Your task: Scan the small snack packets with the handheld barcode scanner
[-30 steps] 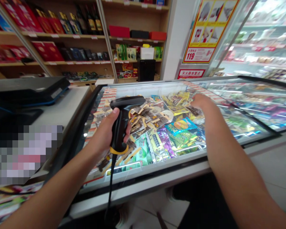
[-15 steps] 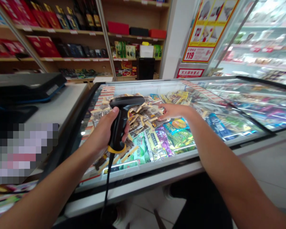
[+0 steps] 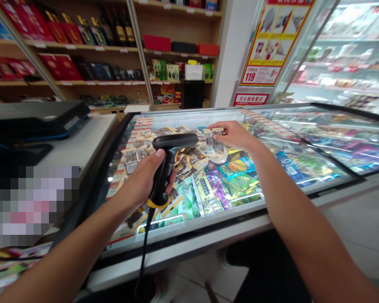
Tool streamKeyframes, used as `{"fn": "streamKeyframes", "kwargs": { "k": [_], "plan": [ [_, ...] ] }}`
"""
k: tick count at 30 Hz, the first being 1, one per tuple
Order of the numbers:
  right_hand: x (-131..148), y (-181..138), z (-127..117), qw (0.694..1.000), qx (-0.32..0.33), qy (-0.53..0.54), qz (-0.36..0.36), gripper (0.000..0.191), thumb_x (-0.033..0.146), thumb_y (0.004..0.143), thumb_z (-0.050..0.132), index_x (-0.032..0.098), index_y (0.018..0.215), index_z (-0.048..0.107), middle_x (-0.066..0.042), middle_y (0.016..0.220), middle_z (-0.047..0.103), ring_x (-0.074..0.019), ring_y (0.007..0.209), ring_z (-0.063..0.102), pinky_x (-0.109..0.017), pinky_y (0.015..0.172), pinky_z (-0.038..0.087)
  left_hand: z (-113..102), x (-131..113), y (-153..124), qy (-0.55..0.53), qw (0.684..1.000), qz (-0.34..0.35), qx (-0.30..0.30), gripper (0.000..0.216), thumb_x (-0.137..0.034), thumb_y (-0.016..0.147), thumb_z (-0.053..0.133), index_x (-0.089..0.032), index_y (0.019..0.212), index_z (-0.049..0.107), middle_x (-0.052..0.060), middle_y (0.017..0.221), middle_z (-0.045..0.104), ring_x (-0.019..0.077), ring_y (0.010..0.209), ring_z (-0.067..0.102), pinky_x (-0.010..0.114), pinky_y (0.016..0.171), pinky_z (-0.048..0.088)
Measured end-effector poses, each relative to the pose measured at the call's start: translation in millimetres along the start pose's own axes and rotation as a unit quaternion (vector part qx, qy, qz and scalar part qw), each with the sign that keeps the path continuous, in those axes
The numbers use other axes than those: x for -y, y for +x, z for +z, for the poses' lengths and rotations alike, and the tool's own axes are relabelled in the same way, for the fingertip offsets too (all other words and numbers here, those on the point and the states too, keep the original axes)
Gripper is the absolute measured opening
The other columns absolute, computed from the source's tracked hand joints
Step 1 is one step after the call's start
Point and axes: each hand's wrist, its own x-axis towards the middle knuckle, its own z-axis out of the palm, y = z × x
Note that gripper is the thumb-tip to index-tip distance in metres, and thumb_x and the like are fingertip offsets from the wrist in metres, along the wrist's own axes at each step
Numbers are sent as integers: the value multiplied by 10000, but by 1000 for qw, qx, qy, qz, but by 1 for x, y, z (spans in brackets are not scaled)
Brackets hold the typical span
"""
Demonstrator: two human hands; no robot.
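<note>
My left hand is wrapped round the grip of a black barcode scanner, whose cable hangs down toward the floor. The scanner's head points right, above the open chest freezer. My right hand is raised over the freezer and pinches a small packet with a brown and white label, held just right of the scanner's head. Below both hands lie several packets of frozen treats in brown, green, purple and yellow wrappers.
A white counter with a black device stands at the left. Wooden shelves of boxes and bottles fill the back wall. A glass-doored fridge and the freezer's slid glass lid lie to the right.
My right hand has lifted a small packet out of the pile and brought it up beside the scanner's head. The scanner has dropped and shifted slightly right.
</note>
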Motion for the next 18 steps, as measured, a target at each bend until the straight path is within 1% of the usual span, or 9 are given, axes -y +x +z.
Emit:
{"fn": "streamKeyframes", "kwargs": {
  "k": [2, 4, 8, 13, 15, 18],
  "plan": [
    [5, -1, 0, 1000, 5, -8, 2, 404, 184, 794, 637, 199, 1171, 782, -22, 836, 717, -161, 650, 552, -314, 664, 453, -1, 2, 1, 18, 1000, 6, 11, 581, -732, 898, 510, -182, 734, 599, 55, 581, 616, 146, 405, 532, 241, 389, 393],
    [8, -2, 2, 1000, 11, -11, 1, 422, 164, 786, 627, 188, 1178, 782, -26, 839, 712, -156, 638, 539, -312, 654, 441, 0, 2, 2, 32, 999, 13, 16, 590, -724, 897, 507, -178, 700, 612, 75, 583, 615, 153, 404, 533, 249, 398, 398],
    [5, -1, 4, 1000, 7, -10, -13, 458, 137, 784, 622, 173, 1218, 762, -56, 946, 740, -179, 735, 607, -318, 730, 485, 3, 2, 1, 30, 999, 16, 9, 572, -703, 894, 518, -176, 693, 614, 89, 591, 616, 154, 400, 531, 251, 414, 397],
    [-1, -1, 5, 1000, 3, 13, -27, 407, 204, 806, 666, 184, 1204, 749, -81, 1086, 760, -209, 847, 671, -344, 816, 541, 3, 5, 2, 32, 999, -8, 10, 560, -695, 923, 473, -179, 744, 598, 67, 592, 603, 152, 406, 528, 243, 411, 391],
    [0, -1, 5, 1000, 0, 8, -30, 429, 163, 798, 646, 187, 1215, 743, -84, 1143, 754, -209, 866, 684, -352, 847, 550, 3, 5, 3, 31, 999, -9, 7, 553, -687, 931, 465, -175, 778, 608, 60, 601, 604, 147, 411, 527, 241, 412, 394],
    [3, -2, 6, 1000, 1, -2, -26, 469, 103, 784, 600, 182, 1227, 734, -79, 1179, 748, -206, 896, 696, -347, 874, 550, 4, 4, 3, 26, 1000, -7, 3, 541, -685, 915, 499, -164, 883, 641, 42, 598, 593, 146, 411, 523, 238, 401, 383]
  ]
}}
